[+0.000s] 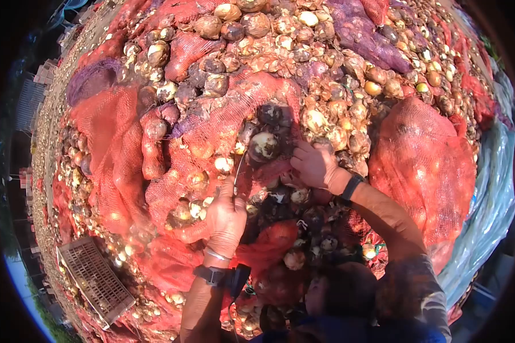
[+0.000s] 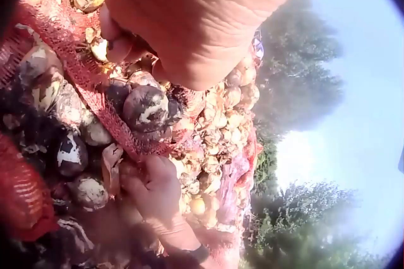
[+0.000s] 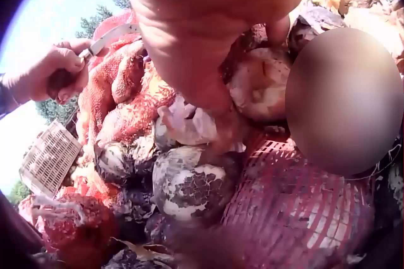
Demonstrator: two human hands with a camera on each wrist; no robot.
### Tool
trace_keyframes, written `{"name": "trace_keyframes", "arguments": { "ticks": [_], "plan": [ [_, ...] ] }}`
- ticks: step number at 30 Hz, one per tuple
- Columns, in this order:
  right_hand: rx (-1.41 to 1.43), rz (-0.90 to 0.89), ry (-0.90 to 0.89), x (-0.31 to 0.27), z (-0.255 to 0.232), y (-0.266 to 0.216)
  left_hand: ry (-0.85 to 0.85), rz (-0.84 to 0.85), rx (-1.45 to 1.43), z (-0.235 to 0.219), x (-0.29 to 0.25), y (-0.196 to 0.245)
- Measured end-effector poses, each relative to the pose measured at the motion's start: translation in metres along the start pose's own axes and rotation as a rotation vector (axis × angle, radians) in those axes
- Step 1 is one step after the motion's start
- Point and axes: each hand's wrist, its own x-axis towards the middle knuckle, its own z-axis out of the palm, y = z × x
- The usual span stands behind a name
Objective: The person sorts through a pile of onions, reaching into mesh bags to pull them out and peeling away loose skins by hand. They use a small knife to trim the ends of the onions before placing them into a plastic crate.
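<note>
My left hand point(image 1: 226, 217) grips the dark handle of a knife point(image 3: 113, 37) with a thin, curved metal blade; in the head view the blade points up toward the opened red mesh bag point(image 1: 257, 86). Across from it, my right hand point(image 1: 315, 164) pinches the mesh at the bag's edge, also visible in the left wrist view as the hand point(image 2: 158, 193) at a red mesh band point(image 2: 95, 102). Between the hands lies a large dark-skinned onion with a pale patch point(image 1: 264, 146). Darkened onions point(image 3: 191, 184) lie just below my right hand point(image 3: 214, 23).
Loose onions point(image 1: 257, 24) and red mesh bags surround the hands. A full red bag point(image 1: 423, 166) stands at the right, beside clear blue plastic sheeting point(image 1: 486, 200). At lower left is a plastic crate point(image 1: 95, 280); purple mesh point(image 1: 366, 34) lies farther up.
</note>
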Motion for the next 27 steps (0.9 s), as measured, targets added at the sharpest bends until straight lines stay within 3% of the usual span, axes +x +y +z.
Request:
{"name": "trace_keyframes", "arguments": {
  "ticks": [1,3,4,5,7,8,9,10,11,13,17,18,19,21,22,23,25,27],
  "plan": [
    [-0.007,-0.015,-0.003,0.004,0.003,0.002,0.011,-0.008,-0.010,0.002,-0.001,-0.005],
    [0.045,0.072,-0.091,0.003,0.015,0.001,-0.067,-0.177,-0.232,-0.001,-0.009,-0.017],
    [0.088,0.088,-0.112,0.006,0.011,0.000,0.029,-0.027,-0.060,-0.007,-0.021,-0.026],
    [0.083,0.081,-0.113,0.013,0.008,0.002,0.063,0.021,-0.114,-0.007,-0.033,-0.045],
    [0.548,0.531,-0.278,0.026,-0.004,0.003,-0.034,-0.163,-0.130,-0.022,-0.060,-0.063],
    [0.545,0.530,-0.286,0.032,0.009,0.011,-0.006,-0.140,-0.142,-0.028,-0.073,-0.069],
    [0.732,0.617,-0.181,0.038,0.028,0.022,0.021,-0.118,-0.154,-0.032,-0.087,-0.077],
    [0.916,0.699,-0.074,0.047,0.031,0.023,-0.015,-0.241,-0.256,-0.031,-0.100,-0.091],
    [0.913,0.694,-0.083,0.051,0.032,0.020,-0.012,-0.249,-0.263,-0.032,-0.115,-0.100],
    [0.332,0.443,0.012,0.090,0.007,-0.010,-0.021,-0.315,-0.257,-0.043,-0.136,-0.104],
    [-0.001,0.327,-0.214,0.113,0.035,-0.044,-0.015,-0.445,-0.303,-0.059,-0.170,-0.096],
    [0.057,0.348,-0.184,0.116,0.034,-0.044,0.024,-0.374,-0.327,-0.060,-0.177,-0.101],
    [0.055,0.339,-0.189,0.114,0.032,-0.042,0.027,-0.381,-0.333,-0.063,-0.185,-0.107],
    [0.319,0.384,-0.212,0.105,0.022,-0.032,0.014,-0.426,-0.427,-0.066,-0.197,-0.118],
    [0.330,0.301,-0.200,0.094,0.016,-0.031,0.012,-0.440,-0.458,-0.066,-0.201,-0.124],
    [0.323,0.300,-0.211,0.082,0.011,-0.035,0.011,-0.454,-0.488,-0.067,-0.205,-0.130],
    [0.109,0.073,-0.228,0.068,-0.019,-0.053,0.033,-0.478,-0.525,-0.070,-0.204,-0.129],
    [0.103,0.069,-0.239,0.061,-0.023,-0.060,0.051,-0.504,-0.570,-0.071,-0.199,-0.126]
  ]
}}
